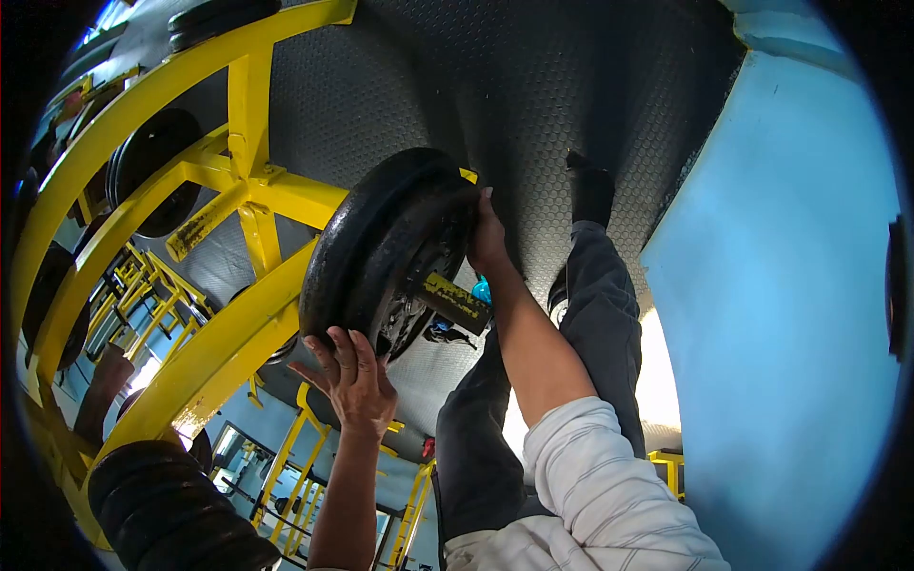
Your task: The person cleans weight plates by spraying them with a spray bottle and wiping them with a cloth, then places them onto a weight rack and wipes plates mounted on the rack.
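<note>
Two or more black weight plates [357,257] sit together on a peg [452,303] with worn yellow paint, which sticks out from a yellow rack. My right hand [487,238] is closed on the rim of the outer plate at its far right side, its fingers partly hidden behind the edge. At the near lower side, my left hand [357,381] rests its outstretched, spread fingers against the plates' rim. The hub of the outer plate faces me, with the peg's end passing through it.
The yellow rack [214,376] curves along the left, with more plates [157,171] on it and a stack of plates [176,509] near me. Dark textured rubber flooring [409,86] lies beyond. A light blue wall [781,285] stands at the right, near my legs [605,305].
</note>
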The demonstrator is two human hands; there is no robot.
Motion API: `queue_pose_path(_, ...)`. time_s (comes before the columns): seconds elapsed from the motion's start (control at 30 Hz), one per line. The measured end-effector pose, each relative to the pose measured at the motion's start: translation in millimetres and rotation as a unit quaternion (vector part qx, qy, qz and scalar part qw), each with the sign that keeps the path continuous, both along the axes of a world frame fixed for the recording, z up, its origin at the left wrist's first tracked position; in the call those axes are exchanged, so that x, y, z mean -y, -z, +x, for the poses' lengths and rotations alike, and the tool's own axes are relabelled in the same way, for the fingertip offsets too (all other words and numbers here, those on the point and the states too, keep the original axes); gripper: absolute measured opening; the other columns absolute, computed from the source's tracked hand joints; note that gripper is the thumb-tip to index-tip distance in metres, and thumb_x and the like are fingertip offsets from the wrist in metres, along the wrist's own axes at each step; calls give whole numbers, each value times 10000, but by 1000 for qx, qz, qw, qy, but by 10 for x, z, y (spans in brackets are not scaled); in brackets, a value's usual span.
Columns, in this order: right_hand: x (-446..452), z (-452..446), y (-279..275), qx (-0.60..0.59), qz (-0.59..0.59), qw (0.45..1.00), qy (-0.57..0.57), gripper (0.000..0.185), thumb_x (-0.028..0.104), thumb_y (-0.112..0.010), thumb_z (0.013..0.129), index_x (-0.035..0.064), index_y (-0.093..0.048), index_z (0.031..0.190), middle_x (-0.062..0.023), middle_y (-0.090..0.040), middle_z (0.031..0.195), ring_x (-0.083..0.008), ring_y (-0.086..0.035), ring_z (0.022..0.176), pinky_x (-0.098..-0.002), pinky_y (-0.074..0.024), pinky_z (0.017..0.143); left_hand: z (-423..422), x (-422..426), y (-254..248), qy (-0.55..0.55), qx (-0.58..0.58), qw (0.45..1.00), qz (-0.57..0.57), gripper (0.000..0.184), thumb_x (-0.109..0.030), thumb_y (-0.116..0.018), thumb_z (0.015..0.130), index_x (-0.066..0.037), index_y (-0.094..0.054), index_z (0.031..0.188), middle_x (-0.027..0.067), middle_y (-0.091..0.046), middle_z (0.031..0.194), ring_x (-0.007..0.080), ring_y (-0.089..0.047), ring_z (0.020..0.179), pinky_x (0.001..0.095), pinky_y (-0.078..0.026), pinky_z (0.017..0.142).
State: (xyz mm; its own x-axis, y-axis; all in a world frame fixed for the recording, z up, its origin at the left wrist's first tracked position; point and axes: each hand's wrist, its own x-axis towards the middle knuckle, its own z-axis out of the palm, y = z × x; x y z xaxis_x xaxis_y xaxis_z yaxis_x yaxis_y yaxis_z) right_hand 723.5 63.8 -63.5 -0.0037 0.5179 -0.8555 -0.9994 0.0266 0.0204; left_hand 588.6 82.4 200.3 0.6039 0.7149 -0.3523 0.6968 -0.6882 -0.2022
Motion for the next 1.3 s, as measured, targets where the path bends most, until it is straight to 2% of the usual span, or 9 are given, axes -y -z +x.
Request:
queue_pose_path(0.17, 201, -11, 143, 67, 17, 990, -124, 711, 606, -353, 925, 39, -420, 1349, -127, -458, 1350, -253, -421, 1233, -361, -305, 1044, 113, -56, -50, -55, -23, 998, -36, 714, -153, -634, 812, -143, -285, 1435, 153, -202, 1514, 414, -103, 1398, 628, -65, 1080)
queue_pose_path(0.23, 392, 217, 12, 113, -28, 937, -329, 770, 662, -344, 894, 100, -334, 1421, -141, -379, 1419, -268, -314, 1314, -417, -241, 1077, 275, -12, -249, -75, -82, 993, -26, 773, -192, -654, 803, -138, -242, 1456, 175, -202, 1510, 430, -113, 1392, 614, -115, 1081)
queue_pose_path(0.3, 712, 305, -128, 25, -147, 958, -247, 811, 714, -359, 850, 164, -303, 1443, -151, -329, 1454, -306, -232, 1360, -506, -223, 1063, 420, 42, -523, -133, -46, 986, -89, 779, -240, -678, 787, -168, -274, 1448, 168, -212, 1508, 423, -137, 1389, 598, -118, 1088)
queue_pose_path(0.4, 1023, 539, -649, -3, -150, 955, -256, 802, 724, -407, 819, 219, -323, 1436, -162, -336, 1449, -354, -233, 1361, -549, -249, 1019, 376, 412, -881, -158, 13, 971, -180, 762, -214, -689, 762, -189, -321, 1429, 141, -239, 1501, 341, -176, 1399, 565, -117, 1102)
queue_pose_path(0.5, 961, 685, -1425, 81, -136, 942, -297, 792, 691, -446, 824, 185, -345, 1425, -181, -337, 1443, -385, -260, 1343, -543, -280, 990, 317, 797, -1185, -212, 25, 940, -265, 732, -242, -670, 786, -174, -323, 1427, 148, -270, 1486, 310, -231, 1383, 515, -165, 1109)
queue_pose_path(0.63, 814, 617, -2236, 208, -82, 922, -317, 760, 665, -478, 827, 106, -446, 1340, -137, -502, 1237, -279, -476, 1087, -463, -395, 863, -85, 1139, -1540, -256, 86, 893, -360, 690, -271, -655, 809, -143, -343, 1411, 151, -356, 1440, 308, -357, 1318, 437, -273, 1091)
queue_pose_path(0.8, 1009, 525, -3233, 298, -18, 893, -337, 616, 569, -545, 850, 97, -516, 1245, -78, -604, 994, -197, -551, 849, -374, -449, 696, -1149, 1719, -1859, -281, 289, 868, -289, 627, -260, -677, 753, -80, -463, 1315, 191, -550, 1232, 347, -535, 1120, 407, -437, 940)
queue_pose_path(0.93, 1396, 66, -3912, 324, 8, 877, -353, 503, 475, -542, 892, 71, -555, 1191, -58, -627, 906, -178, -578, 761, -339, -461, 652, -2180, 2327, -2019, -421, 308, 814, -255, 614, -293, -681, 767, -75, -476, 1304, 198, -548, 1236, 362, -522, 1134, 413, -423, 954)
queue_pose_path(1.3, 2201, -878, -4326, 344, 19, 801, -490, 457, 440, -597, 867, 89, -562, 1157, -55, -626, 913, -166, -598, 776, -325, -485, 634, -3100, 3047, -1829, -485, 357, 757, -254, 635, -307, -697, 772, -34, -482, 1304, 219, -547, 1248, 341, -539, 1145, 392, -433, 948)
